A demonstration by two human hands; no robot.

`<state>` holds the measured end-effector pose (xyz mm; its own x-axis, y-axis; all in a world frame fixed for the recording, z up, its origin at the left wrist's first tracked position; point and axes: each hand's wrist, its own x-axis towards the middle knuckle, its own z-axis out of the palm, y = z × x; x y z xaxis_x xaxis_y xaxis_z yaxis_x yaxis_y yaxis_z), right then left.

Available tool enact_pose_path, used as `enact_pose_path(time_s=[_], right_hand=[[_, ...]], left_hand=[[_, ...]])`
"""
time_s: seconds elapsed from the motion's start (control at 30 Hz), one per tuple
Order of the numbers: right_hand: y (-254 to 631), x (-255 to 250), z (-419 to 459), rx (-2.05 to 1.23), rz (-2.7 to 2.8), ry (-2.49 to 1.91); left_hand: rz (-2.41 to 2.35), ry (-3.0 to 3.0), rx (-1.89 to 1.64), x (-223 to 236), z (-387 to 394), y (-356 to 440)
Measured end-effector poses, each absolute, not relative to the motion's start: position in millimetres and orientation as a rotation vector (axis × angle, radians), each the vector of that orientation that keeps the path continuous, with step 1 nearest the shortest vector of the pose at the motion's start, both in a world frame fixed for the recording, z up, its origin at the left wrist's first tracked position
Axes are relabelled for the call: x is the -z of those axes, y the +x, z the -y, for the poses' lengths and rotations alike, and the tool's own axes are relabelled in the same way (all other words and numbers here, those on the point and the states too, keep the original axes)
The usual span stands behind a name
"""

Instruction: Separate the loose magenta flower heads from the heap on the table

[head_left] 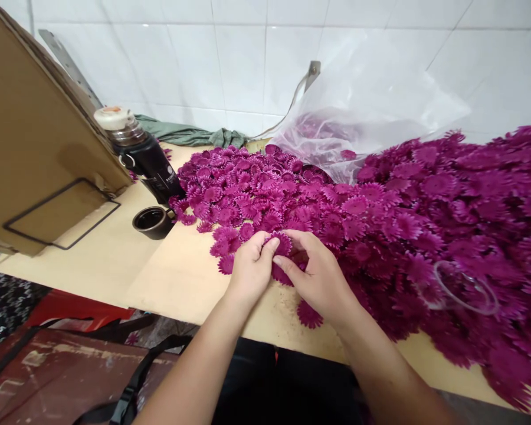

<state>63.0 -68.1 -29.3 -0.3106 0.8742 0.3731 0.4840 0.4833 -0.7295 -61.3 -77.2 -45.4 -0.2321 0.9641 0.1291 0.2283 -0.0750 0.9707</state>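
Both hands meet over the front of a wide heap of magenta artificial flower heads (354, 206). Pinched between them is one magenta flower head (282, 243) with fringed petals. My left hand (253, 265) grips its left side, thumb on top. On the other side my right hand (316, 265) holds it between thumb and curled fingers; some fingertips are hidden by the petals. A loose flower head (310, 314) lies on the table just below my right hand.
A dark thermos (148, 156) stands left of the heap, beside a black cup (153, 221). A cardboard box (39, 118) and a wire frame (66, 215) are farther left. Behind lies a clear plastic bag (363, 106); a clear ring (466, 289) rests on the flowers. The wooden table (177, 265) has a front edge.
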Motion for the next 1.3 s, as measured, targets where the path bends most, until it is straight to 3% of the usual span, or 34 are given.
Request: enact_pose_path(time_s=[0.33,0.6,0.77,1.0,1.13,1.3], right_hand=[[61.8,25.8,66.7,-0.885,1.821,-1.074],[59.3,27.1,58.7,-0.345,1.868,-1.203],[62.5,21.4,59.4,-0.202,1.960,-1.185],[73.1,-14.1,79.2,0.063,2.011,-0.977],[71.0,-19.5,86.5,0.095,2.078,-0.893],[76.3,0.4,81.6,-0.028,2.129,-1.002]], left_hand=[[-1.323,1.178,-1.352,45.9,70.6,-61.5],[-1.282,1.278,-1.326,42.9,79.5,-58.3],[-1.377,1.394,-1.257,43.3,78.9,-59.8],[-1.698,1.861,-0.903,40.2,72.5,-54.1],[-1.689,1.985,-0.856,34.6,71.8,-53.4],[-1.569,1.791,-1.091,32.8,71.6,-56.7]])
